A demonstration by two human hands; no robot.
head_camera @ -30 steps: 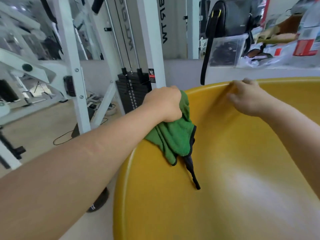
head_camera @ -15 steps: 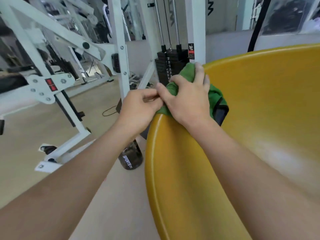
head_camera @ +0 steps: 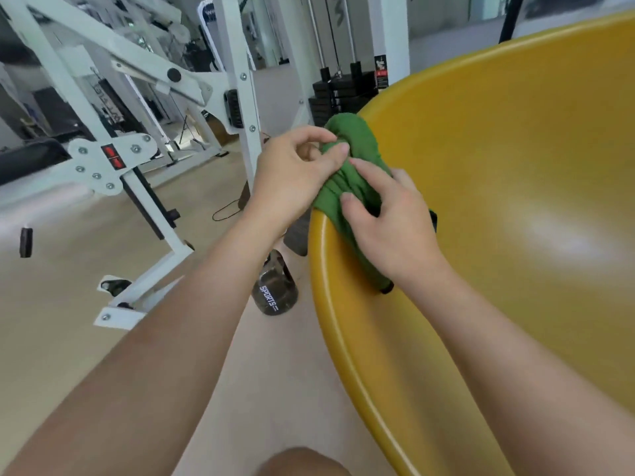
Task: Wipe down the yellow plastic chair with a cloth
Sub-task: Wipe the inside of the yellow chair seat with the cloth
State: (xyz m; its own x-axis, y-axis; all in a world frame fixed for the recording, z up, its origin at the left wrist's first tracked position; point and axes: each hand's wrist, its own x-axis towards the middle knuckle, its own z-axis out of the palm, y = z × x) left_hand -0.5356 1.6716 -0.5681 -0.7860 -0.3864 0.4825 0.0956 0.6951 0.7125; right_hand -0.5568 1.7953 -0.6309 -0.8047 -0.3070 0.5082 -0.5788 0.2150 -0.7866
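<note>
Cloth (head_camera: pixel 350 156), green, soft, limp and light, bunched over rim of yellow chair (head_camera: pixel 515 166). Left grip (head_camera: pixel 292 173) pinching its upper fold; right grip (head_camera: pixel 388 221) clamped on its middle. Likely best gathered into a firm wad.

A pale beige floor (head_camera: pixel 68 321) is evenly lit. A white gym machine frame (head_camera: pixel 240 63) is set on it, a black weight stack (head_camera: pixel 340 94) is seen behind, and a dark bottle (head_camera: pixel 275 293) marked SPORTS is placed nearby.

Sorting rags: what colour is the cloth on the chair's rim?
The cloth is green; it shows best in the head view.
</note>
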